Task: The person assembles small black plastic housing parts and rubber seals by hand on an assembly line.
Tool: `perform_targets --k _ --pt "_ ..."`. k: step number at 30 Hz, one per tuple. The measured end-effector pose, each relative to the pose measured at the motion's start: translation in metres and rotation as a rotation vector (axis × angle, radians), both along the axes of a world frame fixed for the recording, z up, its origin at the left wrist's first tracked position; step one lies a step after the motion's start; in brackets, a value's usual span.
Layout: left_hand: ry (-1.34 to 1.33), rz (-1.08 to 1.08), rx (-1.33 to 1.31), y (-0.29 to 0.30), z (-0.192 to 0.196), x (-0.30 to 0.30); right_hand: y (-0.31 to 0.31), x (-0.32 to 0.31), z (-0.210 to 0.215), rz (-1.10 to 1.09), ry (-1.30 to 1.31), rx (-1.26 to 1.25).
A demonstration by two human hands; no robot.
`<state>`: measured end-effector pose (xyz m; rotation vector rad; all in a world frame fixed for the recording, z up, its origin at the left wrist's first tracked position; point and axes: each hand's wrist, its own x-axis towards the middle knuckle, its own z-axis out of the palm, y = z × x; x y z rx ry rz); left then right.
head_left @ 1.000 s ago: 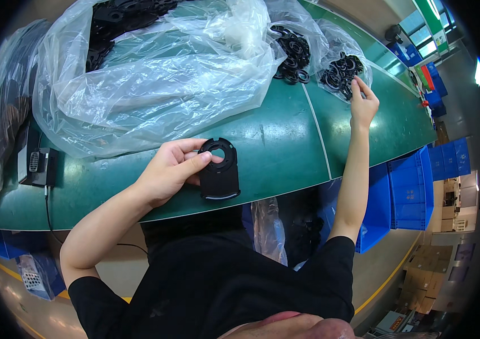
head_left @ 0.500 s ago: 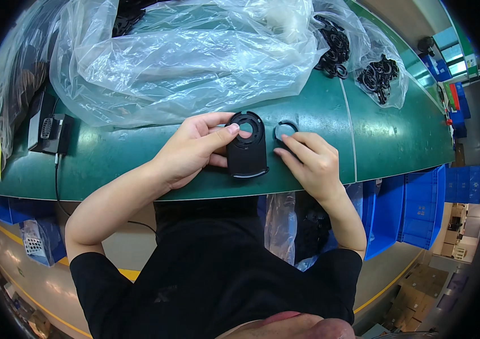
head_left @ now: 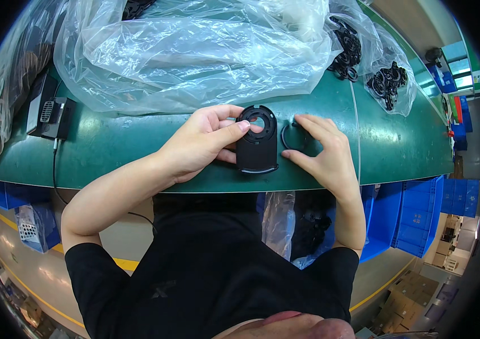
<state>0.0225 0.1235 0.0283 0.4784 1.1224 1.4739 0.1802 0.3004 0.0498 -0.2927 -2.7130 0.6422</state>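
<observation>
My left hand point(head_left: 206, 138) grips a black plastic housing point(head_left: 256, 153) by its left side, thumb on the front and fingers behind. The housing is flat, with a rounded top around a large round hole and a curved lip at its lower end. Some fingers show through the hole. Just to the right, my right hand point(head_left: 333, 158) has a thin black ring point(head_left: 283, 137) between thumb and fingers. The ring stands apart from the housing, and its right part is hidden by the fingers.
A large clear plastic bag point(head_left: 195, 62) spreads over the back of the green table point(head_left: 178, 127). Smaller bags with black parts point(head_left: 387, 85) lie at the back right. A black corded device point(head_left: 53, 116) stands at left. Blue bins point(head_left: 415, 217) sit below the right edge.
Fingers of my right hand have spread around the ring, which now sits slightly further right in view. My left hand still holds the housing, a little further right and higher in view.
</observation>
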Motion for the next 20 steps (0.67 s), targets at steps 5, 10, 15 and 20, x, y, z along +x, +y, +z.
perform_targets --k 5,10,15,20 --pt "-0.040 -0.003 0.015 -0.001 0.001 0.000 0.000 -0.001 -0.002 -0.053 0.022 -0.140" --pt "-0.107 -0.035 0.055 -0.002 0.001 0.000 -0.019 -0.003 -0.003 -0.091 0.238 -0.496" --pt "-0.057 -0.080 0.103 -0.002 -0.004 0.001 -0.038 -0.011 0.004 -0.017 0.336 -0.211" --pt "-0.012 -0.131 0.055 -0.005 -0.002 -0.001 -0.048 -0.020 0.006 0.003 0.304 -0.051"
